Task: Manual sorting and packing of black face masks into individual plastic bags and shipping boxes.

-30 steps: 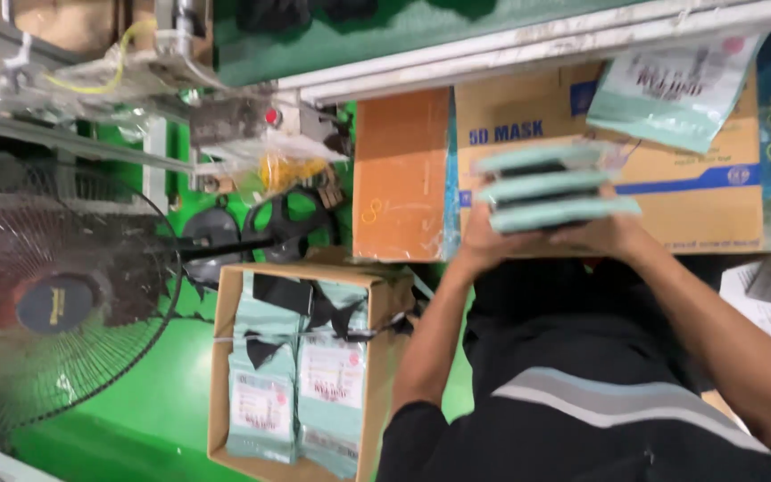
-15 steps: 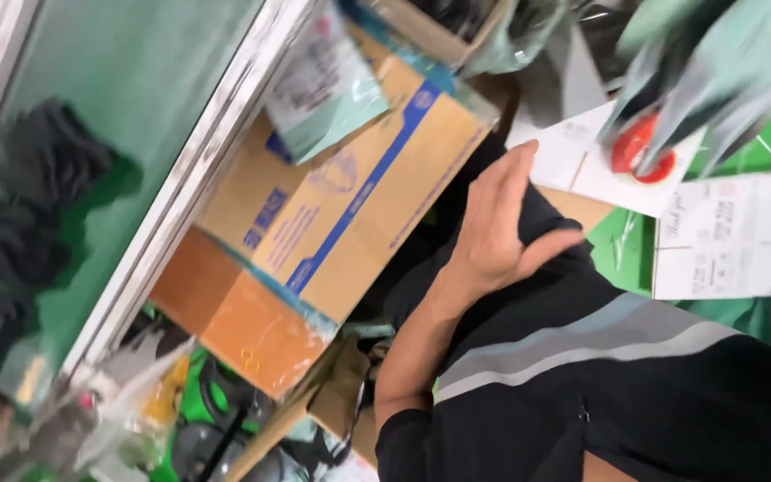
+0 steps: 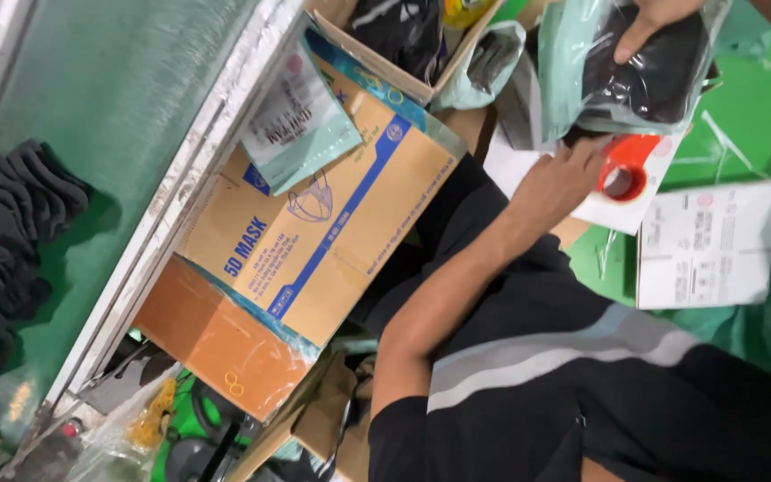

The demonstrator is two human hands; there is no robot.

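Up close, the left hand (image 3: 564, 183) lies flat with fingers stretched out, its fingertips touching the red tape roll (image 3: 626, 170) that sits on a white sheet (image 3: 644, 210). The right hand (image 3: 658, 22), at the top edge, pinches a clear plastic pack of black masks (image 3: 644, 76) with thumb and fingers closed on it; the pack hangs just above the tape roll. Beside the tape lies a printed white paper (image 3: 707, 245) on the green worktop (image 3: 760, 107). Farther left, a large brown carton (image 3: 332, 232) with blue print leans by an orange box (image 3: 225, 344), with a pale green mask packet (image 3: 301, 125) resting on it.
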